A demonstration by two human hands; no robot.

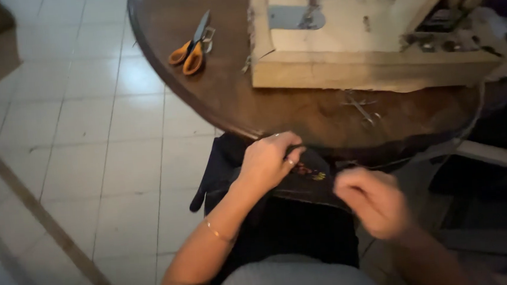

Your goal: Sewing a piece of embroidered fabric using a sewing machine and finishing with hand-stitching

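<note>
A piece of dark cloth with small red and yellow stitching lies over my lap, just below the edge of a round brown wooden table. My left hand grips the cloth's upper left part, with a ring on one finger and a thin bracelet on the wrist. My right hand is blurred and pinches the cloth's right end. Orange-handled scissors lie shut on the table's far left. A cream sewing machine on a wooden base stands at the table's back.
Small metal snips lie on the table in front of the sewing machine's base. Pale floor tiles spread to the left. A white bar and dark clutter sit at the right.
</note>
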